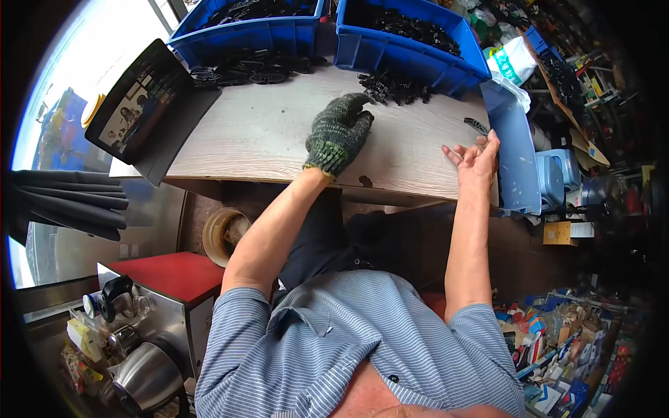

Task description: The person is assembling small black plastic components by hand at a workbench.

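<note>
My left hand [340, 132] wears a dark grey-green knitted glove and reaches over the table to the edge of a small pile of black plastic parts [395, 88]. Its fingers are bent together, and what lies at their tips cannot be made out against the dark parts. At the table's right edge is my bare right hand [477, 157], its fingers partly curled. A small black oval part with an openwork pattern [476, 126] shows at its fingertips, beside the light blue bin [514, 150].
Two blue crates [251, 38] [411, 52] of black parts stand along the back. More black parts [261, 68] lie by the left crate. A tablet [143, 104] showing a picture leans at the left. Below are a bucket [221, 233] and a red-topped cabinet [167, 272].
</note>
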The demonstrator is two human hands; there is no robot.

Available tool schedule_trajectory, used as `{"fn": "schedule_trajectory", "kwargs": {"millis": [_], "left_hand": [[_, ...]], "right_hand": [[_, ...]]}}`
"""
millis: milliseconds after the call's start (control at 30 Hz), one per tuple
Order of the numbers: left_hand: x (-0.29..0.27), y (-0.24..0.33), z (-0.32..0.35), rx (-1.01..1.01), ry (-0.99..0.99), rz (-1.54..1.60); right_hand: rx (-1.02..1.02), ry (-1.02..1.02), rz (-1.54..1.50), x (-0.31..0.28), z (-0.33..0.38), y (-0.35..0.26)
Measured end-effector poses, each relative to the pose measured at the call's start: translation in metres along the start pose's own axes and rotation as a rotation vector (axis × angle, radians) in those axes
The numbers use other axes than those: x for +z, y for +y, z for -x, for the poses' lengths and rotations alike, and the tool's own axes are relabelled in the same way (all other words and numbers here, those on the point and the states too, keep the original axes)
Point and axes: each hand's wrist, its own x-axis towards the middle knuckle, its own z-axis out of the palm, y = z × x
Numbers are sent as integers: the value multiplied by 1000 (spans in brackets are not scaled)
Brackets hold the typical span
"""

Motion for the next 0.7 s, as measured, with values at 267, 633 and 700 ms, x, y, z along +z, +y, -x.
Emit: {"fn": "schedule_trajectory", "kwargs": {"millis": [267, 633, 700], "left_hand": [[-2, -13, -63, 446, -197, -852], [-2, -14, -42, 451, -185, -764], [-2, -11, -34, 405, -203, -762]], "right_hand": [[32, -132, 139, 2, 6, 19], [51, -418, 316, 46, 24, 45], [61, -468, 393, 50, 25, 48]]}}
